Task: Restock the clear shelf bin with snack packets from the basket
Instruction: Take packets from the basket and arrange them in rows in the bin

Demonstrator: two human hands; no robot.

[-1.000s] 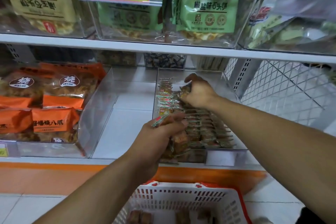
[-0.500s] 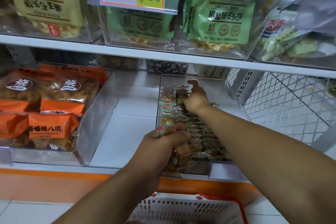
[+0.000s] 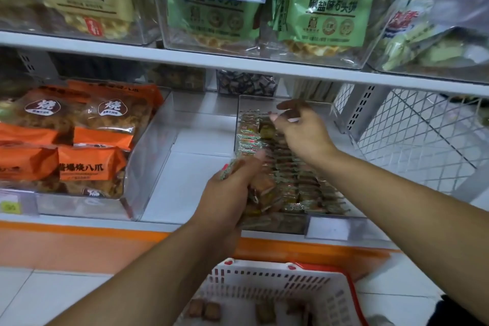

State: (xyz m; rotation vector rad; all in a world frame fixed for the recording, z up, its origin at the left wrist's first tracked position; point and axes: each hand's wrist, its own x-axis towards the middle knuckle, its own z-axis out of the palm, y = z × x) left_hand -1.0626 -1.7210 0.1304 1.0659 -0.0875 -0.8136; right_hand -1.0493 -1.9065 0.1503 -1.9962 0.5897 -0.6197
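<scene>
Gripping a bundle of small foil snack packets, the left hand hovers at the clear plastic shelf bin's front; the empty, loosely spread right hand reaches its back.

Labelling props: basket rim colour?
Red rim on a white lattice basket; head view.

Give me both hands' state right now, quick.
Left hand: grips a bunch of snack packets at the front of the clear shelf bin.
Right hand: over the bin's back, fingers loosely spread, holding nothing visible.
</scene>
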